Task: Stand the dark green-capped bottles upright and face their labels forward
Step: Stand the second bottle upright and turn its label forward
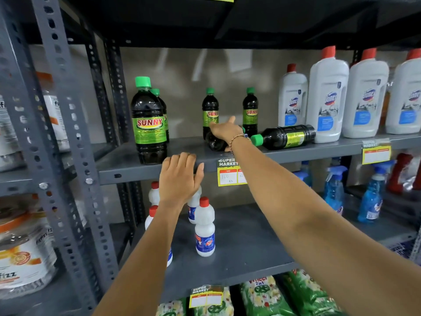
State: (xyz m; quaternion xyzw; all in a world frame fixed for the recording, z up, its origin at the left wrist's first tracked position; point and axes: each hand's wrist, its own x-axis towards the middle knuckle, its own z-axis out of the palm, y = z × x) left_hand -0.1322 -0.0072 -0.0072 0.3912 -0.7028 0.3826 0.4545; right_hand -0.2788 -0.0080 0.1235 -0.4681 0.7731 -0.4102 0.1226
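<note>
Dark bottles with green caps stand on the grey middle shelf [127, 165]. A large one [149, 124] is upright at the front left, "SUNNY" label forward, with another [163, 110] close behind it. Two small ones [210, 110] [250, 110] stand upright at the back, labels forward. One bottle [286, 137] lies on its side, cap pointing left. A second lying bottle [215, 143] is under my right hand [225, 131], which closes over it. My left hand [180, 176] rests on the shelf's front edge, holding nothing.
White red-capped Domex bottles [328, 99] fill the shelf's right side, touching the lying bottle's base. Small white bottles [205, 229] and blue spray bottles [371, 201] stand on the shelf below. Yellow price tags [230, 172] hang on the edge. A perforated steel upright [75, 156] is at left.
</note>
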